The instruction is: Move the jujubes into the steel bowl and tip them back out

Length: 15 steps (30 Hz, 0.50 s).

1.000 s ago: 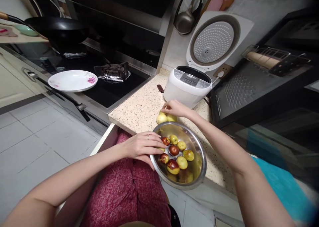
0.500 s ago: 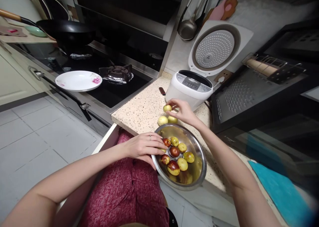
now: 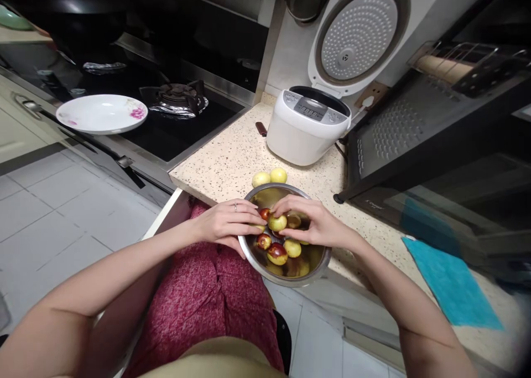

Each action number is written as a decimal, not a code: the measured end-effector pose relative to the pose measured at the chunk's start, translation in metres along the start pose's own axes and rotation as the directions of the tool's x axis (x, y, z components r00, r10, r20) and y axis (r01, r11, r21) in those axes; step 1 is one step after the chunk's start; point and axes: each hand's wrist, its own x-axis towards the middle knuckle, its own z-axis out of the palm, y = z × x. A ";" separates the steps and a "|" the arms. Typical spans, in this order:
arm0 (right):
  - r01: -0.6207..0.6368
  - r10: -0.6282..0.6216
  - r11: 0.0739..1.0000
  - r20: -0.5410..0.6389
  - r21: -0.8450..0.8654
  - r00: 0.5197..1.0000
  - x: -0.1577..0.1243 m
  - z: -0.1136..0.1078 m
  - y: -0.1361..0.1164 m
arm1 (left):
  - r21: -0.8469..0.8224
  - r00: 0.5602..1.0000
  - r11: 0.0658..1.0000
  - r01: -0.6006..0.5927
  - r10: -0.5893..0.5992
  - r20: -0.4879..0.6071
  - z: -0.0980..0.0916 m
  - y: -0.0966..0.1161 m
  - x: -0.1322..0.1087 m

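Note:
My right hand [image 3: 313,220] is over the metal bowl [image 3: 317,264], pinching a yellow-green jujube [image 3: 277,222] between thumb and fingers. The bowl sits at the counter's front edge. My left hand [image 3: 226,223] grips its left rim, thumb outside and fingers reaching over the inside. At those fingertips a pale green jujube [image 3: 260,229] is partly hidden, and I cannot tell whether it is held. Several red-brown and yellow-green jujubes [image 3: 277,253] lie inside the bowl, some covered by my right hand. Just behind the bowl, two pale green jujubes [image 3: 278,175] rest on the counter.
A white rice cooker [image 3: 307,126] stands behind with its lid raised. Left of it is the stove with a gas burner [image 3: 178,97], a flowered white plate [image 3: 102,113] and a black wok [image 3: 70,19]. A dark oven [image 3: 435,184] and a turquoise cloth [image 3: 452,284] are at right.
My right hand has carried a jujube from the counter behind the bowl to above the bowl's inside. My left hand keeps its grip on the rim. The view has shifted.

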 end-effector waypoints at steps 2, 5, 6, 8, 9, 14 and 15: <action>0.009 -0.010 1.000 0.046 0.019 0.999 -0.002 0.002 0.003 | 0.020 1.000 1.000 -0.005 0.005 0.013 -0.001 0.000 0.001; 0.021 -0.023 0.999 0.072 0.025 0.997 -0.002 0.004 0.005 | 0.032 1.000 0.999 -0.019 0.018 0.009 -0.003 0.001 0.002; 0.026 -0.028 0.999 0.077 0.027 0.997 -0.002 0.004 0.005 | 0.032 1.000 0.999 -0.021 0.021 0.009 -0.003 0.001 0.003; 0.040 -0.042 0.999 0.090 0.032 0.995 -0.002 0.005 0.004 | 0.036 1.000 0.999 -0.024 0.023 0.008 -0.003 0.001 0.003; 0.046 -0.049 0.998 0.101 0.032 0.994 -0.002 0.005 0.003 | 0.040 1.000 0.999 -0.026 0.026 0.008 -0.003 0.001 0.003; 0.079 -0.070 0.996 0.164 -0.048 0.984 -0.005 0.004 0.003 | 0.060 1.000 0.998 -0.025 0.024 0.019 -0.004 0.002 0.003; 0.090 -0.077 0.993 0.167 -0.070 0.983 -0.006 0.004 0.004 | 0.060 0.999 0.998 -0.024 0.023 0.022 -0.004 0.002 0.003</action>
